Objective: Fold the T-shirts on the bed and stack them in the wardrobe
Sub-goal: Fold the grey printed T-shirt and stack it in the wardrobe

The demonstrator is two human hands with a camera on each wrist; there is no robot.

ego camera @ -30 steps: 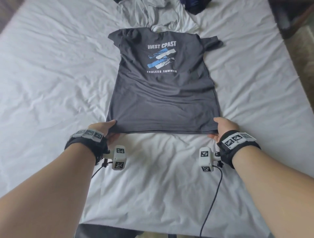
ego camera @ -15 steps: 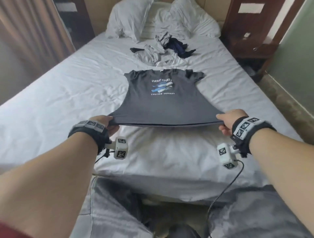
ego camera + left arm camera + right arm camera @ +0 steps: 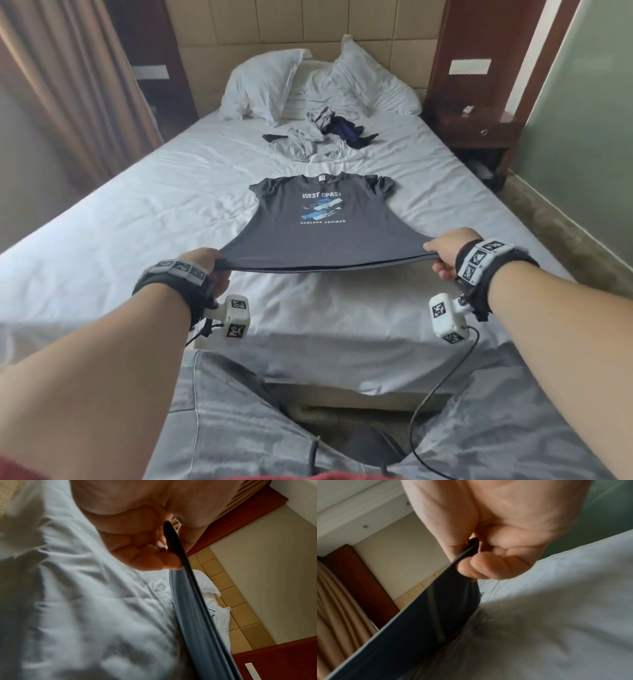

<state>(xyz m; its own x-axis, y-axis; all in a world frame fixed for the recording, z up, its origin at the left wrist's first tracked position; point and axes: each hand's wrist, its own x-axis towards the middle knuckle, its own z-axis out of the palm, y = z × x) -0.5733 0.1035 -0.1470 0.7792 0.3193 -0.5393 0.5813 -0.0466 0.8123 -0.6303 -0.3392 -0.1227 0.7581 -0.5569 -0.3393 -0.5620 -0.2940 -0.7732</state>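
A dark grey T-shirt with a white and blue "WEST COAST" print lies face up on the white bed, collar toward the pillows. Its hem is lifted off the sheet and stretched taut between my hands. My left hand pinches the left hem corner; the wrist view shows curled fingers clamped on the grey T-shirt cloth. My right hand pinches the right hem corner, thumb and fingers closed on the T-shirt's dark edge. The upper part of the shirt still rests on the bed.
More crumpled clothes, light grey and navy, lie near two white pillows. A wooden nightstand stands right of the bed and brown curtains hang on the left. My legs in grey shorts are at the bed's foot.
The hem, flat on the sheet a second ago, is now raised and pulled toward me. My view has tipped up, bringing the pillows and headboard into sight.
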